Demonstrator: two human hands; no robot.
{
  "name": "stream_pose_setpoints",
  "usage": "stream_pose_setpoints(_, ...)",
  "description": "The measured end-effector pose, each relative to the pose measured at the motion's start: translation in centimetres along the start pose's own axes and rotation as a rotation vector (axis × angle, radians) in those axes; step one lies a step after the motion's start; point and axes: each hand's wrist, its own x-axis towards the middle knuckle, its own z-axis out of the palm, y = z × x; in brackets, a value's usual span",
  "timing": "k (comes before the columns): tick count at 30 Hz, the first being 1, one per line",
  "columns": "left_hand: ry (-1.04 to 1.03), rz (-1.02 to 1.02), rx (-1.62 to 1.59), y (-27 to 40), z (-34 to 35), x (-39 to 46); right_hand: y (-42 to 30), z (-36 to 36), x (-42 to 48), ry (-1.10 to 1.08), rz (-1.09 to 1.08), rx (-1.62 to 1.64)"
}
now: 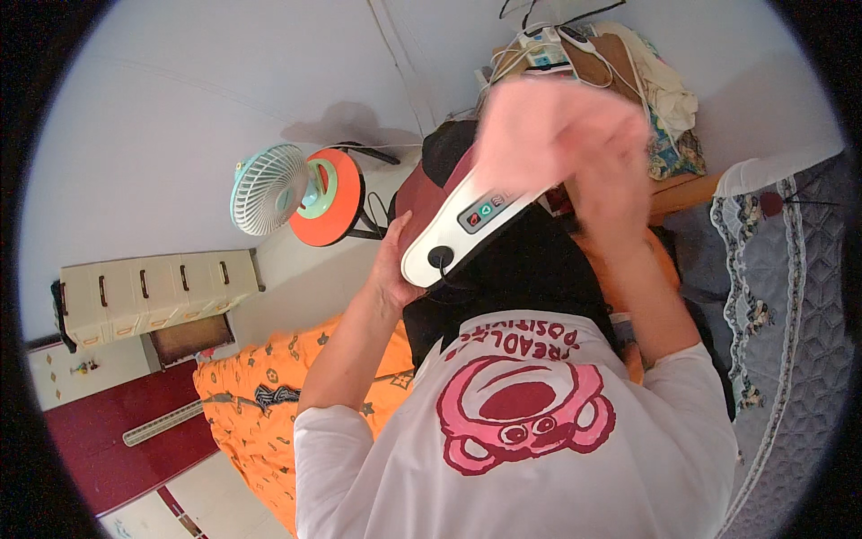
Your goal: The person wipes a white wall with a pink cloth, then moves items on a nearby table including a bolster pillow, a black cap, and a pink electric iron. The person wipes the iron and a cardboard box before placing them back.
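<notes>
In the head view, my left hand [396, 266] supports the lower left end of a maroon-and-white electric device [431, 239] that looks like a massage cushion. Its white side panel carries a strip of buttons and a round black socket with a thin cable. A pink cloth [528, 131], blurred, lies over the upper part of this panel. My right hand [609, 175] is on the cloth, its fingers partly hidden by blur and folds. The device is tilted above my black-clad lap. A black part of it shows beyond the maroon padding.
A small fan [273, 188] stands on an orange round stool [347, 195] at the left. Beyond lies a cream drawer cabinet [161, 290]. An orange patterned bedcover [256, 404] is at lower left. A power strip [544, 48] with tangled cables sits at the top, and a grey quilted cover [818, 337] at right.
</notes>
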Motion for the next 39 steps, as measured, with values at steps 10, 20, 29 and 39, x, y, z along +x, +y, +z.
stream_pose_setpoints(10,-0.028,0.076,0.053,-2.1,-3.3,-2.9,1.8,-0.1,-0.4,0.307,0.722,1.154)
stream_pose_setpoints(20,-0.053,0.192,0.132,-2.5,-4.7,-1.2,-10.2,1.8,-1.1,-0.153,-0.216,0.801)
stream_pose_setpoints(29,-0.023,0.173,0.128,-2.4,-5.8,-1.4,4.9,12.0,-3.9,-0.313,0.494,0.325)
stream_pose_setpoints(39,-0.046,0.194,0.158,-1.6,-5.1,-0.4,-9.4,2.6,-1.8,-0.186,-0.317,0.65)
